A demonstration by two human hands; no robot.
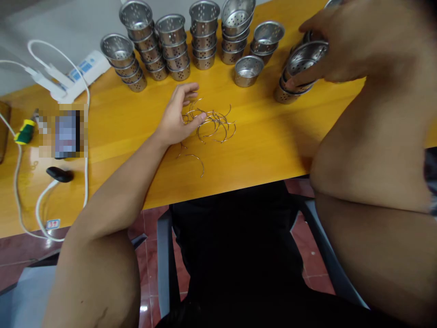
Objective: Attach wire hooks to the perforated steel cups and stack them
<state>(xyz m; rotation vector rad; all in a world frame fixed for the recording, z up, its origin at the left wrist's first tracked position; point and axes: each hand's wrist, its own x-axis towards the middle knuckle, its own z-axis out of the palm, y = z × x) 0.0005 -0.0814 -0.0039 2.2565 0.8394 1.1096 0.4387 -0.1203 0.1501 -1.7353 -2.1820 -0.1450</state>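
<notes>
My left hand (pixel 179 114) rests on the table beside a loose pile of thin bent wire pieces (pixel 216 120). Its fingers are apart and slightly curled, with the thumb over the wires and nothing held. A single curved wire (pixel 198 160) lies nearer the front edge. At the far right, my right hand (pixel 344 43) reaches across short stacks of perforated metal cups. Its thumb and fingers are around a perforated metal cup (pixel 307 57), the upper one in a stack. Part of that stack and the cups behind it are hidden by the hand.
Several stacks of perforated metal cups (pixel 175 52) line the back of the table (pixel 259 150). One single cup (pixel 246 73) stands in front. Left are a white power strip (pixel 83 75), cables, a blurred-out phone-like item (pixel 66 134), a green-yellow handle (pixel 25 132) and a black plug-like object (pixel 59 174).
</notes>
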